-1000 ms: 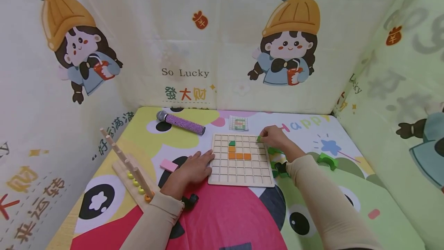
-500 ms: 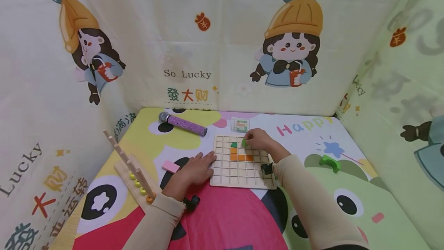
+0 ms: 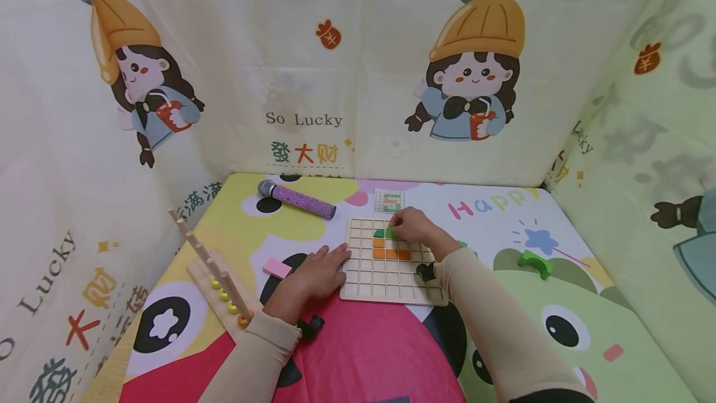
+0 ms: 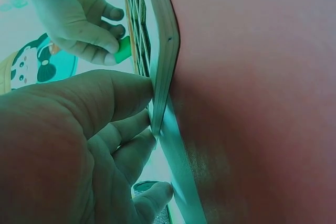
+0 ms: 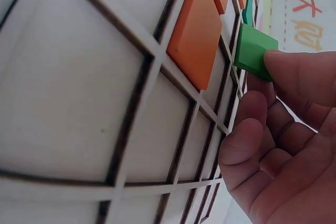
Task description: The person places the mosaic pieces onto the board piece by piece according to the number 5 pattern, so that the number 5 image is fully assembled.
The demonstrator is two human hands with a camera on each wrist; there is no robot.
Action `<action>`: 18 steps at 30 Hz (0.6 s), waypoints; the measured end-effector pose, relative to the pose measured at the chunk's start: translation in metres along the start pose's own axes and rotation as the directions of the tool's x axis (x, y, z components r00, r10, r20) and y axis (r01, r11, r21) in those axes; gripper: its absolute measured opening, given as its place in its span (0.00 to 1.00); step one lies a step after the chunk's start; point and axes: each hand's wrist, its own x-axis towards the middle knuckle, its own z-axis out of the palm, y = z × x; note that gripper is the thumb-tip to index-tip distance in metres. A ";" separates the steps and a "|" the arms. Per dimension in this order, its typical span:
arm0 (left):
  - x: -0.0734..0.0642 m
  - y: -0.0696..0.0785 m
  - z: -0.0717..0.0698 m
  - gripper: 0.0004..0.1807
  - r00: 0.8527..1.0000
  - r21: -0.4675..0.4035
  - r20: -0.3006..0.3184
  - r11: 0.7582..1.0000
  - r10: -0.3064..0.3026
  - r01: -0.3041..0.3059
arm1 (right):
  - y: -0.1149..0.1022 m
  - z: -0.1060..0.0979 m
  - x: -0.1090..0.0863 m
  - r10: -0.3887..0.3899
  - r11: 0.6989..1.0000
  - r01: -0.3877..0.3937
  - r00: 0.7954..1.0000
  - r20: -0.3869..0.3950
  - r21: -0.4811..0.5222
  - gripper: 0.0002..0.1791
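Observation:
A wooden grid board (image 3: 363,288) lies on the printed tablecloth. Along its left edge rests my left hand (image 3: 319,272), fingers spread, the fingertips right at the rim in the left wrist view. My right hand (image 3: 416,227) pinches a light green square tile (image 5: 254,51) between thumb and fingers, tilted close over the upper cells. Just left of that tile sits a dark green tile with a rounded corner (image 3: 379,233). Below it, several orange tiles (image 3: 391,254) form an L in the grid. Behind the board lies a small card with a coloured grid pattern (image 3: 390,199).
At the back left lies a purple glittery microphone (image 3: 299,199). A wooden peg stand (image 3: 215,294) with yellow and orange rings stands left, near a pink block (image 3: 276,267). A green arch block (image 3: 535,263) is at right; my right forearm partly hides other green pieces.
My right hand has carried the light green tile left from the board's upper right corner to beside the dark green tile. The left hand stays at the board's edge.

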 end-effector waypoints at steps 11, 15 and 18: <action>0.000 0.000 0.000 0.32 1.000 -0.005 -0.001 1.000 -0.005 0.005 | 0.004 0.007 0.006 0.008 0.998 -0.010 1.000 -0.023 -0.063 0.09; 0.000 -0.001 0.001 0.32 1.000 -0.006 0.000 1.000 -0.001 0.001 | 0.003 0.008 0.005 0.002 0.995 -0.005 1.000 -0.031 -0.105 0.12; 0.000 -0.001 0.000 0.32 1.000 -0.013 0.000 1.000 0.001 -0.001 | 0.001 0.007 0.003 -0.013 0.992 0.010 1.000 -0.027 -0.122 0.14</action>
